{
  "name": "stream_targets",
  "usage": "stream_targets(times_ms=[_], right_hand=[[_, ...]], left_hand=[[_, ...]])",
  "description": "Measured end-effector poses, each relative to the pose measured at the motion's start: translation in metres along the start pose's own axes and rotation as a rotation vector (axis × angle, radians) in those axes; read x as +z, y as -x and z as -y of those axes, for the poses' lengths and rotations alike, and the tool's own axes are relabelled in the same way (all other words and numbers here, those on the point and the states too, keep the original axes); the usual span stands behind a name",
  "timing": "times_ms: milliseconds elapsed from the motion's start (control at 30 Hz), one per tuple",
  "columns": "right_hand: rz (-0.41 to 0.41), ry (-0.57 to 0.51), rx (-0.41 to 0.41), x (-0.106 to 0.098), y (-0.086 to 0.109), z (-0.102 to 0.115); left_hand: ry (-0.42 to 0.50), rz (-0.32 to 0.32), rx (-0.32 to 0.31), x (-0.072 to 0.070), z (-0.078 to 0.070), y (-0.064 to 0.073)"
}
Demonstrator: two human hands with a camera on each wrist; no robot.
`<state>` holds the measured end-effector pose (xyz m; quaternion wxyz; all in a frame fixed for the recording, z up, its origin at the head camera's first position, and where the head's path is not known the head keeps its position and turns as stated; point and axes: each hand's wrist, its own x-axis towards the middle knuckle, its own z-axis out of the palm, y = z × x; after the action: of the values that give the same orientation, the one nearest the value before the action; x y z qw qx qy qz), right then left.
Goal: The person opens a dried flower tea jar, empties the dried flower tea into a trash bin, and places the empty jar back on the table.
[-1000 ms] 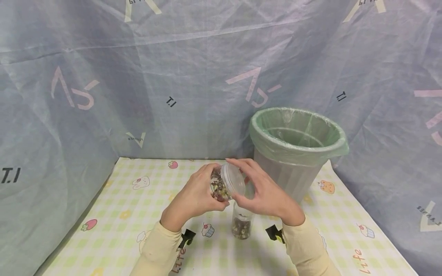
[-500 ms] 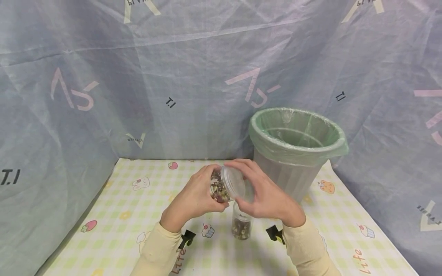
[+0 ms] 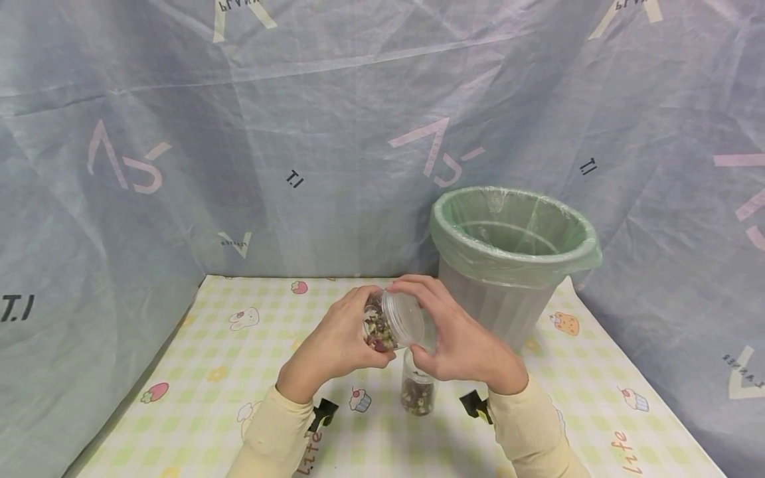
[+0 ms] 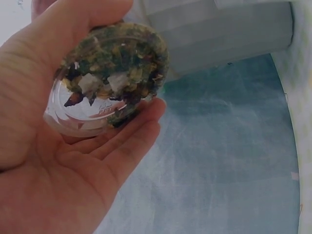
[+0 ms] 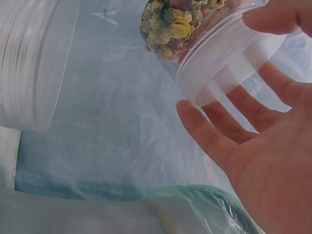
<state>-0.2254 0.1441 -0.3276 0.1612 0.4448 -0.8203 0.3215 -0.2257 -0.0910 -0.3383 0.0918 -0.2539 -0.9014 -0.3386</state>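
Note:
A clear round jar (image 3: 378, 325) of dried flower tea is held tilted above the table, its clear screw lid (image 3: 409, 320) facing right. My left hand (image 3: 335, 335) grips the jar body, thumb on the near side. In the left wrist view, dark leaves and pale pieces show through the jar's base (image 4: 117, 73). My right hand (image 3: 457, 335) spans the lid, thumb and fingertips at its rim. Yellow dried flowers (image 5: 178, 24) show beside the lid in the right wrist view. Below the hands a second clear jar (image 3: 417, 395) stands upright, partly filled with similar dried pieces; the right thumb partly covers its top.
Behind my right hand, a grey bin (image 3: 496, 305) with a green plastic liner (image 3: 514, 265) stands on the table. A checked cloth with printed cartoons (image 3: 209, 411) covers the tabletop. Grey-blue fabric (image 3: 335, 133) hangs behind and at both sides.
The right hand's fingertips and thumb have shifted slightly around the lid's rim, the thumb going a little lower. The left hand and the tilted jar stay nearly in place.

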Motion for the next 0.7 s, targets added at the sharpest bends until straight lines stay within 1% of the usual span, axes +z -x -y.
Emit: stream_targets(times_ms=[200, 367, 500, 600, 700], right_hand=[[-0.001, -0.001, 0.008, 0.0001, 0.0002, 0.0010], [0.001, -0.020, 0.044, -0.0005, 0.0005, 0.0033], [-0.016, -0.051, 0.093, -0.0001, -0.0005, 0.0046], [-0.028, -0.075, 0.145, 0.0005, -0.0013, 0.0054], [-0.038, -0.054, 0.199, 0.0015, -0.0016, 0.0068]], left_hand=[[0.004, -0.002, 0.007, -0.0007, 0.0002, 0.0003], [0.006, -0.012, 0.031, -0.0022, -0.0015, 0.0003], [0.008, -0.016, 0.037, -0.0038, -0.0032, 0.0009], [0.013, -0.015, 0.032, -0.0046, -0.0039, 0.0015], [0.015, -0.015, 0.028, -0.0046, -0.0041, 0.0019]])
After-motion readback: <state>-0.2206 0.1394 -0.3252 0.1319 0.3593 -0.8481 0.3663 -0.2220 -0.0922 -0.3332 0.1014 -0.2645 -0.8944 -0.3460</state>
